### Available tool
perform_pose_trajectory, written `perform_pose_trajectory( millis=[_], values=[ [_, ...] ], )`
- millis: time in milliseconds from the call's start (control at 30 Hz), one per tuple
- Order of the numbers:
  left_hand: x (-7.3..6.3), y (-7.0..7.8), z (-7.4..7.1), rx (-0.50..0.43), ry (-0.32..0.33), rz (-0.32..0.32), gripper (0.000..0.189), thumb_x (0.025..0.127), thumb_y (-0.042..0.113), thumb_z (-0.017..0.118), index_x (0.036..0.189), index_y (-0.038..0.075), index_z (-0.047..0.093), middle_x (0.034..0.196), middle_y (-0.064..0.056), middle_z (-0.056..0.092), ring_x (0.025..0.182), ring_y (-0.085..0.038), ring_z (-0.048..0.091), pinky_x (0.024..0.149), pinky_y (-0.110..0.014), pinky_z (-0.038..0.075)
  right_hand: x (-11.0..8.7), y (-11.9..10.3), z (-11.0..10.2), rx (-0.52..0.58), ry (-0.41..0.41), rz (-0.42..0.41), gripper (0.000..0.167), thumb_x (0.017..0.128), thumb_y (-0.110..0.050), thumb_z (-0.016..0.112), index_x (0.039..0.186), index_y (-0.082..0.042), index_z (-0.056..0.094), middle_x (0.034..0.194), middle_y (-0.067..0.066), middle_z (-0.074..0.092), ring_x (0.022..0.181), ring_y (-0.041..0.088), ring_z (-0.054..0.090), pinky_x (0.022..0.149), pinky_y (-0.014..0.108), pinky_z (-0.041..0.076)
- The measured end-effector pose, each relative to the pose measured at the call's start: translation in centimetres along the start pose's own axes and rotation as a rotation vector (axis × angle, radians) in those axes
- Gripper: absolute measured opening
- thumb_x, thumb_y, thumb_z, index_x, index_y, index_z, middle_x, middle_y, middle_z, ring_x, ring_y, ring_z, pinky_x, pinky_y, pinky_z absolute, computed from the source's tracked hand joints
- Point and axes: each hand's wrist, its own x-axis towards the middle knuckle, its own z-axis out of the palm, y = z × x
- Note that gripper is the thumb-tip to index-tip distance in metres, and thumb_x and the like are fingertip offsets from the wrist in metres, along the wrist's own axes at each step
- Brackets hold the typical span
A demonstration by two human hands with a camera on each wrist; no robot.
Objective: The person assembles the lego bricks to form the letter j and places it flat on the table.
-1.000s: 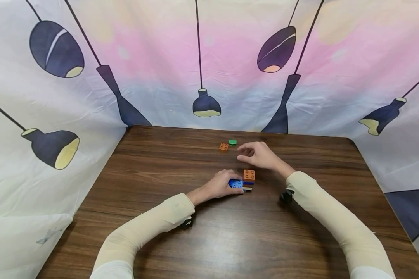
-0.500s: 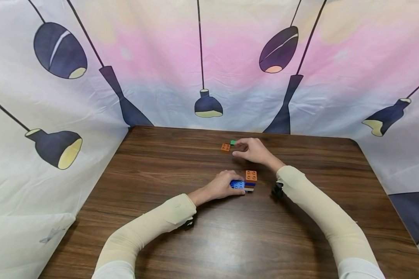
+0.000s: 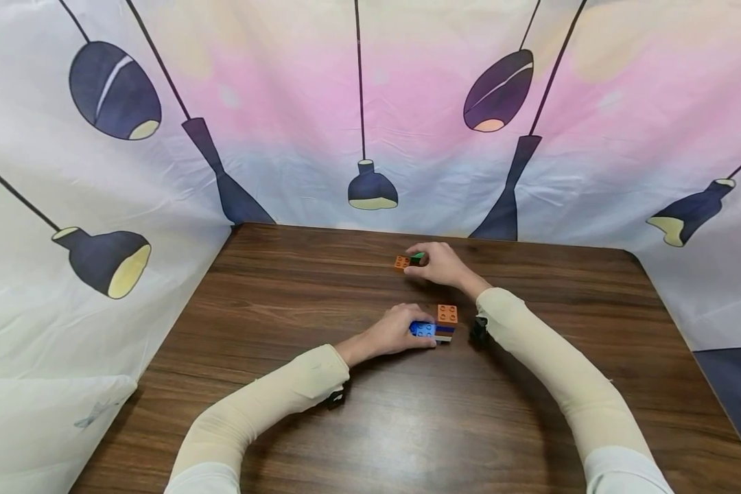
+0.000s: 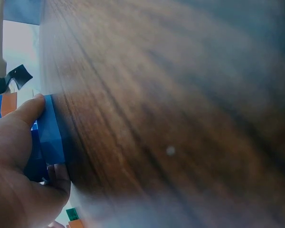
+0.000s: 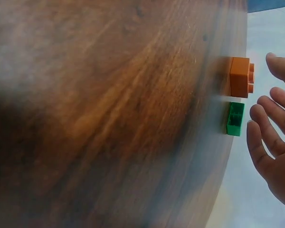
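Note:
My left hand (image 3: 396, 329) grips a built-up block of toy building bricks on the table. Its light blue brick (image 3: 422, 330) lies between thumb and fingers; dark blue, brown and white layers show beside it, under an orange brick (image 3: 447, 313). In the left wrist view, thumb and fingers pinch the blue bricks (image 4: 51, 133). Farther back, my right hand (image 3: 441, 264) reaches over a small green brick (image 3: 417, 256), partly hiding it. The right wrist view shows its fingers (image 5: 263, 130) spread and apart from the green brick (image 5: 235, 119). A loose orange brick (image 5: 239, 77) stands beside the green one.
The bricks are on a dark wood-grain table (image 3: 309, 274). A printed cloth (image 3: 296, 103) with lamp drawings hangs behind the far edge and at both sides. Each wrist carries a small black camera, such as the right-wrist camera (image 3: 478, 332).
My right hand has moved left and slightly away from me, from beside the green brick to over it. My left hand keeps its hold on the bricks.

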Motion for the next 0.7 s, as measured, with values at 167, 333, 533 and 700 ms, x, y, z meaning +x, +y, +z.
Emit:
perform_pose_trajectory(
  millis=[167,333,533,700],
  values=[
    [0.0,0.1,0.0,0.006,-0.003,0.002,0.045,0.094,0.041,0.075,0.129,0.013,0.071,0.116,-0.002,0.069,0.096,-0.013,0.059,0.081,-0.029,0.045,0.6,0.0,0.3,-0.004,-0.021,0.017,0.047,0.095,-0.032,0.075,0.136,-0.010,0.066,0.128,0.011,0.068,0.091,0.022,0.068,0.080,0.042,0.055],
    [0.0,0.2,-0.1,0.005,-0.004,-0.006,0.045,0.094,0.041,0.074,0.129,0.013,0.071,0.116,-0.002,0.068,0.097,-0.014,0.059,0.082,-0.029,0.044,1.0,0.1,0.7,-0.024,-0.018,0.016,0.046,0.095,-0.031,0.075,0.134,-0.009,0.067,0.123,0.011,0.070,0.086,0.020,0.067,0.078,0.040,0.055],
    [0.0,0.2,-0.2,0.001,-0.004,-0.006,0.045,0.094,0.042,0.074,0.129,0.013,0.071,0.117,-0.002,0.069,0.096,-0.013,0.059,0.080,-0.028,0.045,1.3,0.2,1.2,-0.052,-0.008,0.012,0.042,0.095,-0.025,0.075,0.133,-0.008,0.068,0.123,0.012,0.070,0.089,0.021,0.066,0.078,0.039,0.054],
    [0.0,0.2,-0.2,0.004,-0.009,0.003,0.045,0.095,0.042,0.074,0.129,0.013,0.071,0.116,-0.002,0.069,0.095,-0.012,0.059,0.081,-0.028,0.044,1.4,0.2,1.5,-0.068,-0.009,0.004,0.040,0.095,-0.021,0.075,0.132,-0.007,0.068,0.128,0.013,0.069,0.091,0.022,0.067,0.078,0.039,0.055]
  ],
)
